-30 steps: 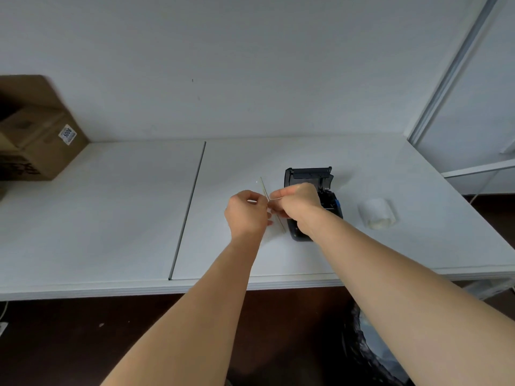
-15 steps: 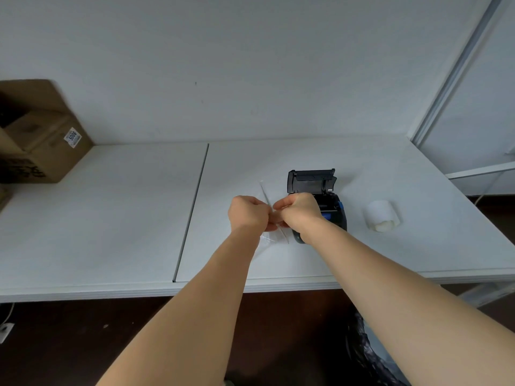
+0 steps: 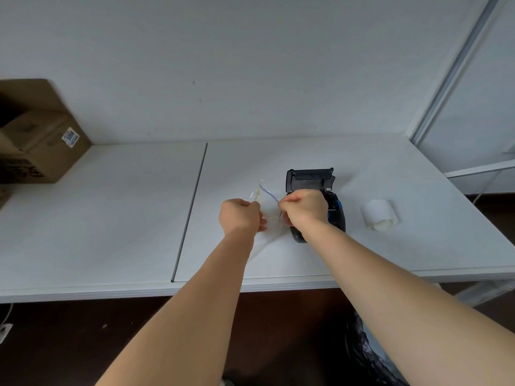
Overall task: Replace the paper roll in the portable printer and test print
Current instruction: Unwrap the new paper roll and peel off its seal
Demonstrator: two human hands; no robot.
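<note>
the printer [image 3: 315, 201] sits on the table [image 3: 111, 218] with its lid up, so opening it is done. a paper roll [image 3: 379, 215] lies to the right of the printer, not loaded. just left of the printer, the left hand [image 3: 241, 217] and right hand [image 3: 303, 208] are both closed on a clear plastic bag [image 3: 264, 201], probably pulling it open. loading, closing and test printing remain. the bag's contents and the printer's paper bay are hidden.
</note>
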